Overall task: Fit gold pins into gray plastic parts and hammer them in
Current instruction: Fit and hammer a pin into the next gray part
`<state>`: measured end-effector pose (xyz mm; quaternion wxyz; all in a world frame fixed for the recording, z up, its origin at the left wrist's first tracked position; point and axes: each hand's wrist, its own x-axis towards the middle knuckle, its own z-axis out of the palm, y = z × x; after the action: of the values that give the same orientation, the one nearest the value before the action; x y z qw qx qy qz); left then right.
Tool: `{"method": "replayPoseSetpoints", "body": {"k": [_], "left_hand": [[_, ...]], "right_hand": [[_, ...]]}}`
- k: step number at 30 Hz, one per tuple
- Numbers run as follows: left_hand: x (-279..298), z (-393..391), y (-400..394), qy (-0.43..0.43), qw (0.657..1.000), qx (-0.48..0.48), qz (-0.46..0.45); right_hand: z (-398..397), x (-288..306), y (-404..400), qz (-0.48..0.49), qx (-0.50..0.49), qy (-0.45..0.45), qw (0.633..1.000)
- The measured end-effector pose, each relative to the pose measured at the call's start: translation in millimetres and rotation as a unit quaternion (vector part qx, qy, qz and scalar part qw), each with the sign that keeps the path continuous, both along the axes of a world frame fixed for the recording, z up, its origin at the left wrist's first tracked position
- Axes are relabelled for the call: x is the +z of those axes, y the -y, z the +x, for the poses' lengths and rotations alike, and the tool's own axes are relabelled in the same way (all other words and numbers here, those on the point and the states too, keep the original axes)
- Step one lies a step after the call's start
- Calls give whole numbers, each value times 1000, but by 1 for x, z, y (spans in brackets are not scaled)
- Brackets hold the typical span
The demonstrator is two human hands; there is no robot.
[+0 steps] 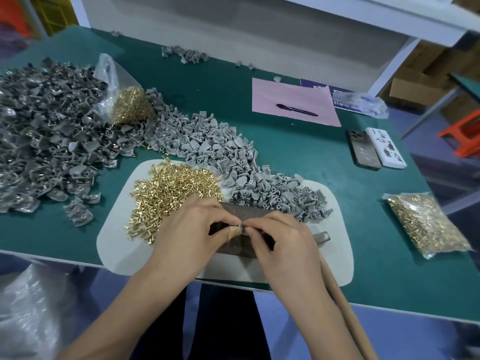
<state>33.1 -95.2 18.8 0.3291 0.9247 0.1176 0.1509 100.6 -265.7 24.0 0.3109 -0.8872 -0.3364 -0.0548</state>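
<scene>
Closest to me, the person's two hands meet over a dark metal block (246, 229) at the near edge of the white mat (117, 245). The left hand (192, 229) and right hand (283, 242) are drawn together, fingertips pinching one small gray plastic part (243, 226) between them; whether a pin already sits in it is too small to tell. The hammer (330, 268) lies untouched at four o'clock from the hands, its wooden handle running back off the green table (285, 152).

At eleven o'clock from the hands, loose gold pins (174, 193) are heaped on the mat; at one o'clock spreads a pile of bare gray parts (233, 162). Far out at ten o'clock lies a bigger, darker heap (44, 131), gold glinting in it, so I judge those finished. A good share looks done, yet plenty remains, and this piece is not yet hammered.
</scene>
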Motion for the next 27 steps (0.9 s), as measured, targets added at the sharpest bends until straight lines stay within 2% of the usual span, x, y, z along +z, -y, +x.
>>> {"method": "replayPoseSetpoints", "body": {"k": [7,16,22,25,27], "left_hand": [[1,1,-1,-18,1000,-3,15],[-1,2,0,-18,999,1,46],[-1,1,1,-3,999,1,41],[0,1,1,1,999,-1,43],[0,2,1,-2,999,-1,51]], "right_hand": [[5,14,-4,3,-14,-65,998],[7,20,-10,-61,10,-65,996],[10,20,-8,-31,9,-98,995],[8,21,-6,-38,7,-79,996],[6,23,-8,-84,6,-45,995]]}}
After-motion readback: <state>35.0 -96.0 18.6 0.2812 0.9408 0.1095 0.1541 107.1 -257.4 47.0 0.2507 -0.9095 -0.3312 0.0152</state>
